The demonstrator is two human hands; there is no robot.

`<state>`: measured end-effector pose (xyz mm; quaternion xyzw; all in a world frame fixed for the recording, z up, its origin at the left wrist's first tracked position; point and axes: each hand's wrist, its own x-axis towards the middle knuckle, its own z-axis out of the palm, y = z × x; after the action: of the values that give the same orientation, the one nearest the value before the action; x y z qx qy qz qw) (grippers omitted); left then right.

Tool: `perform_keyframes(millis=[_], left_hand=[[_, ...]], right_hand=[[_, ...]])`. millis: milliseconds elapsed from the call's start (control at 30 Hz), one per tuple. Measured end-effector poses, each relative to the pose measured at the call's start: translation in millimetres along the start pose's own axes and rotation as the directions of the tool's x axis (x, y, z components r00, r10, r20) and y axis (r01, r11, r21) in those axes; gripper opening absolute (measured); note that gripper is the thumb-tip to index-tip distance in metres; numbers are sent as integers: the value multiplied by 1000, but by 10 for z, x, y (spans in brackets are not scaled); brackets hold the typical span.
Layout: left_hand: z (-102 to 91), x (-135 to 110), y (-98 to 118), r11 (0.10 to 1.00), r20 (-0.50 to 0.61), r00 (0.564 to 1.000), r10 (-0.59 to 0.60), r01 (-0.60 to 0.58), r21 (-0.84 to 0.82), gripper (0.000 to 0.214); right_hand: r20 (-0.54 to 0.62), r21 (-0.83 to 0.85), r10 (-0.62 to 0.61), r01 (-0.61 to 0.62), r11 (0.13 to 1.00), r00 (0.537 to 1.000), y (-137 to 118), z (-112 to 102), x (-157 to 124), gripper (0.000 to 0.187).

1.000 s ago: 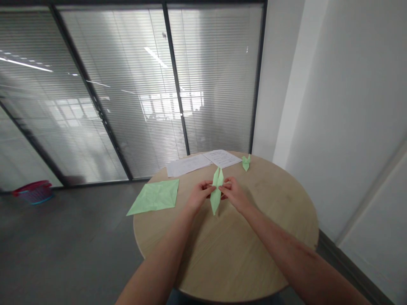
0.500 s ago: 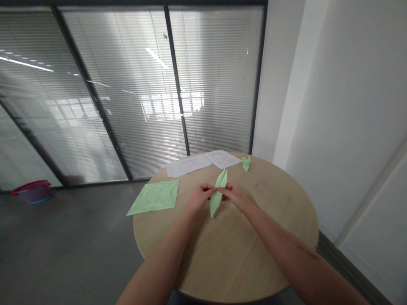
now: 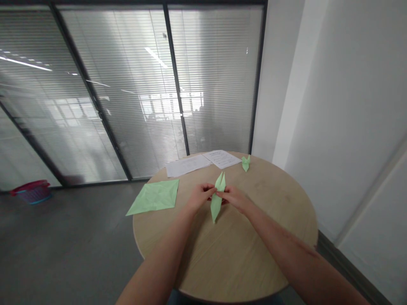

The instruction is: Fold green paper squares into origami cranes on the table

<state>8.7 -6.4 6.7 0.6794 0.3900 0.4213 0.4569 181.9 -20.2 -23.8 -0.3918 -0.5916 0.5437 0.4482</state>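
Observation:
A long, narrow piece of folded green paper (image 3: 216, 207) is held above the middle of the round table, with two pointed tips at its far end and a single point toward me. My left hand (image 3: 201, 195) pinches its left edge. From the other side my right hand (image 3: 233, 197) grips it, fingers closed and thumb lying across the front layer. The fingertips behind the paper are partly hidden.
On the round wooden table (image 3: 254, 254), a creased green sheet (image 3: 155, 196) overhangs the left edge. White printed papers (image 3: 190, 165) lie at the back, beside a small folded green paper figure (image 3: 246, 163). A red and blue basket (image 3: 33, 192) stands on the floor at left.
The folded paper has turned a little more upright, and its lower point has moved slightly toward me. Its two far tips stand a bit further apart. Both hands keep their grip.

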Motion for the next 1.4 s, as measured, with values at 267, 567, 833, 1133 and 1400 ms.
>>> perform_keyframes(millis=[267,567,833,1133,1400], left_hand=[[13,7,17,998,-62,997,47,-44,55,32],[6,7,29,999,-151,989,13,-19,-37,28],[-147,-1,116,986,-420,906,-42,-31,-165,30],[-115,-30,84,996,-89,993,-77,80,25,38],[-77,15,-2,999,-147,989,-11,16,36,27]], right_hand=[[110,-136,29,-14,991,994,-30,30,-57,28],[220,-151,177,-146,978,959,-79,85,-120,23],[292,-276,203,-121,954,935,-92,144,-138,19],[195,-112,185,-166,980,963,-34,93,-101,21],[231,-174,217,-179,968,948,-75,82,-139,20]])
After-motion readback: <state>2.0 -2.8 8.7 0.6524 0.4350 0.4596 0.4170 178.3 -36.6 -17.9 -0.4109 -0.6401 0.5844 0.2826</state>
